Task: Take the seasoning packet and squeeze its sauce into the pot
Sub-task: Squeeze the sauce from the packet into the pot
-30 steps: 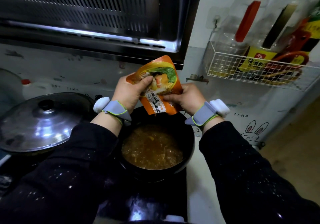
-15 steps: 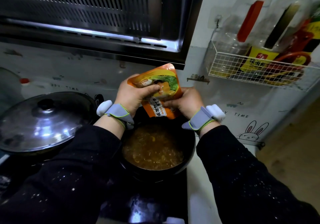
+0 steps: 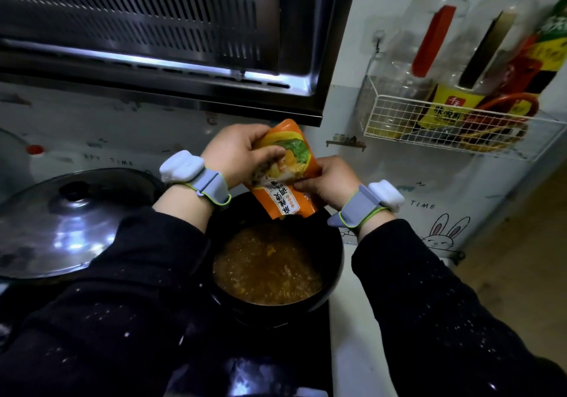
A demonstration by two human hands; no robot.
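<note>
Orange printed seasoning packet (image 3: pixel 287 171) held mouth-down just above black round pot (image 3: pixel 333 261) of brownish broth. Left hand (image 3: pixel 242 154) clamped on upper part, fingers (image 3: pixel 270 155) pressing its face; right hand (image 3: pixel 329 182) gripping lower edge. Taking done; squeezing under way, probably. No sauce stream discernible, remaining amount unknowable.

Open air above the pot (image 3: pixel 333 261), between both hands (image 3: pixel 236 154) and the broth. Hood (image 3: pixel 184 59) overhangs close above the packet (image 3: pixel 288 175). Lidded wok (image 3: pixel 61 221) crowds the left side; wire rack (image 3: pixel 445 126) with bottles (image 3: pixel 429 44) juts from the right wall. Bare bench (image 3: pixel 346 320) strip right of the pot.
</note>
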